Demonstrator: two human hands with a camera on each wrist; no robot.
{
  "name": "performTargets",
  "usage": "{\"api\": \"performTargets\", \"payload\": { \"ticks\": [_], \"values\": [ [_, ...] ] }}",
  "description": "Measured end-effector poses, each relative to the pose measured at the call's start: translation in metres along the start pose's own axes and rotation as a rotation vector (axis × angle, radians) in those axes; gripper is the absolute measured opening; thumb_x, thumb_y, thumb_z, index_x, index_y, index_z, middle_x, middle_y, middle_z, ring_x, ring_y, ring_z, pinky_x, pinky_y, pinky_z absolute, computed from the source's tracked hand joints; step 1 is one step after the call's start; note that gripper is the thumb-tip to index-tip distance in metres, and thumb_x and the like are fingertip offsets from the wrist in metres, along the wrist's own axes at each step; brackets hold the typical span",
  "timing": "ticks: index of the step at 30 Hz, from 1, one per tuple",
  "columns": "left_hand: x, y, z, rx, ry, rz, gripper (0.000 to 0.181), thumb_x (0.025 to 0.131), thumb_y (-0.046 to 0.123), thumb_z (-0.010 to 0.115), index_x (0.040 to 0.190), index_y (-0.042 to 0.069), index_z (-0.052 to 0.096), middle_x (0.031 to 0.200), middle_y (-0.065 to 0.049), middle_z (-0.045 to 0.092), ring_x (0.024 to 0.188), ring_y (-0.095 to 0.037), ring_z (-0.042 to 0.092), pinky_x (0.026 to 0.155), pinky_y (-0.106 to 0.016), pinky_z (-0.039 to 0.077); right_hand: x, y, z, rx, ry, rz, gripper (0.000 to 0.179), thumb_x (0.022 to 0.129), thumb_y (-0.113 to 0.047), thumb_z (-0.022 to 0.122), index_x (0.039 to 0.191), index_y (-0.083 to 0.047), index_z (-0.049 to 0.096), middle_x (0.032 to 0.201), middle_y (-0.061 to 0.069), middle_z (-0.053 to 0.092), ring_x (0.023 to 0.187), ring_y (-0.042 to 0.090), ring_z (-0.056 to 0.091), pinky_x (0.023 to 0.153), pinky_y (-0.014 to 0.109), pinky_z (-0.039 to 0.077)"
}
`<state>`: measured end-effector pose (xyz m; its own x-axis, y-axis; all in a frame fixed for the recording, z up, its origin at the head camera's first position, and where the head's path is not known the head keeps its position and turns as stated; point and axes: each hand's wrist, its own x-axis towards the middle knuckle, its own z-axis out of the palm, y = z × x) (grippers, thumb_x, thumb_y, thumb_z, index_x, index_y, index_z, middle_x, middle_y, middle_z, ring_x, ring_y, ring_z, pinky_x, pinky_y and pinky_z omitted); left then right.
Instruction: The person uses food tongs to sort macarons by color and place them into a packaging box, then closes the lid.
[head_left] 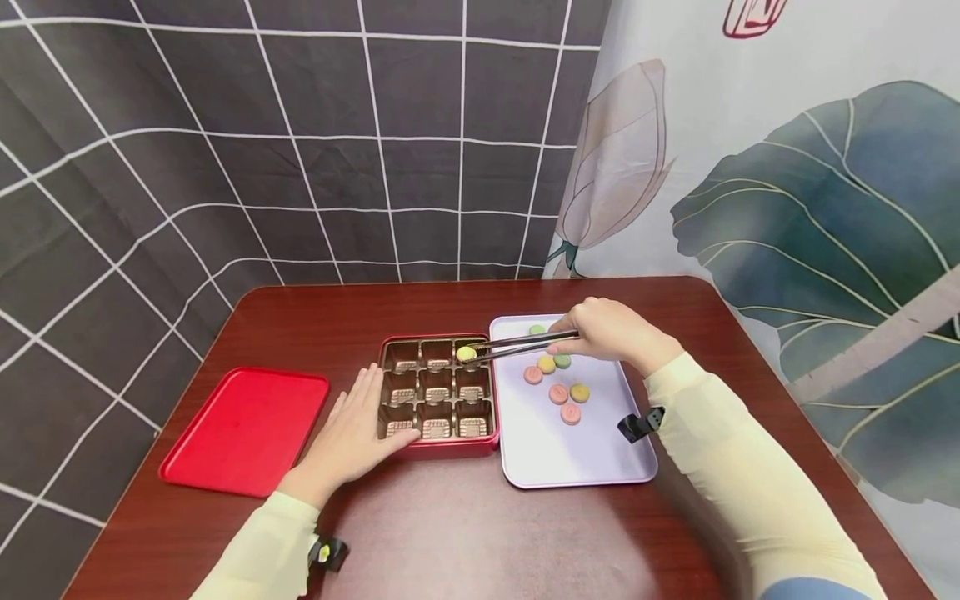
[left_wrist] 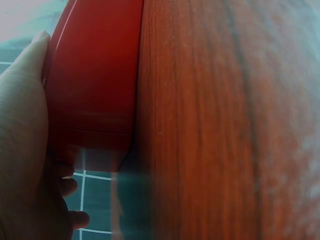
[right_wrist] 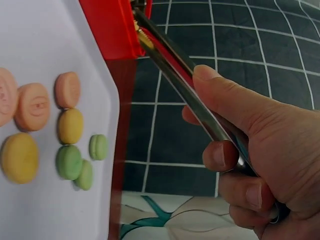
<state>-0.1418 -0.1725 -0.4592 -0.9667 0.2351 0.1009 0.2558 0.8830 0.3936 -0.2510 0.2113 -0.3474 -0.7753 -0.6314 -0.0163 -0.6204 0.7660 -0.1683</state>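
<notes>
Macarons (head_left: 558, 393), eight on tray (head_left: 555, 458), one in tongs (right_wrist: 192, 97)

From above, I have room over the near and middle rows of the red square box (head_left: 450, 450); at its far right compartment, my slim metal tongs (right_wrist: 197, 102) and the round yellow disc (head_left: 466, 354) at their tips block the way. My left hand (head_left: 348, 442) bars the box's left side and near left corner. My right hand (head_left: 611, 332) obstructs the far right of the pale lilac rectangular tray (head_left: 555, 462), whose near part is bare. Box and tray sit too close for a hand between. The brown wooden surface (head_left: 450, 525) offers broad room in front, a narrower strip behind.
</notes>
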Motion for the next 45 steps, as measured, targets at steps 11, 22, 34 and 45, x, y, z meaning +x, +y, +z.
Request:
{"api": "performTargets", "payload": {
  "ticks": [11, 22, 34, 45],
  "values": [
    [-0.002, 0.002, -0.001, -0.008, 0.000, 0.003, 0.111, 0.079, 0.070, 0.060, 0.152, 0.000, 0.015, 0.158, -0.017, 0.015, 0.146, -0.033, 0.011, 0.110, -0.060, 0.021, 0.008, -0.010, -0.014, -0.071, -0.022, -0.038, 0.030, 0.080, -0.040, 0.077, 0.102, -0.020, 0.078, 0.092, -0.003, 0.072, 0.086, 0.018, 0.067, 0.077, 0.043, 0.053],
    [-0.001, 0.003, -0.002, -0.002, 0.002, 0.003, 0.110, 0.079, 0.069, 0.060, 0.152, 0.000, 0.016, 0.158, -0.017, 0.016, 0.146, -0.033, 0.011, 0.110, -0.060, 0.021, 0.011, -0.012, -0.017, -0.100, -0.026, -0.054, 0.030, 0.080, -0.041, 0.076, 0.102, -0.021, 0.078, 0.091, -0.005, 0.072, 0.087, 0.018, 0.068, 0.079, 0.042, 0.053],
    [-0.002, 0.002, -0.001, 0.006, 0.007, 0.009, 0.112, 0.078, 0.076, 0.054, 0.152, 0.000, 0.017, 0.158, -0.018, 0.016, 0.146, -0.033, 0.011, 0.110, -0.059, 0.021, 0.019, -0.022, -0.024, -0.143, -0.060, -0.071, 0.028, 0.080, -0.041, 0.077, 0.099, -0.021, 0.078, 0.082, -0.011, 0.071, 0.077, 0.011, 0.064, 0.069, 0.035, 0.053],
    [-0.002, 0.003, -0.001, 0.006, 0.008, 0.011, 0.113, 0.078, 0.076, 0.053, 0.152, -0.001, 0.017, 0.158, -0.018, 0.016, 0.146, -0.033, 0.012, 0.110, -0.059, 0.021, 0.023, -0.032, -0.030, -0.169, -0.093, -0.037, 0.032, 0.079, -0.044, 0.077, 0.100, -0.020, 0.078, 0.088, -0.008, 0.072, 0.082, 0.013, 0.066, 0.074, 0.037, 0.054]
  ]
}}
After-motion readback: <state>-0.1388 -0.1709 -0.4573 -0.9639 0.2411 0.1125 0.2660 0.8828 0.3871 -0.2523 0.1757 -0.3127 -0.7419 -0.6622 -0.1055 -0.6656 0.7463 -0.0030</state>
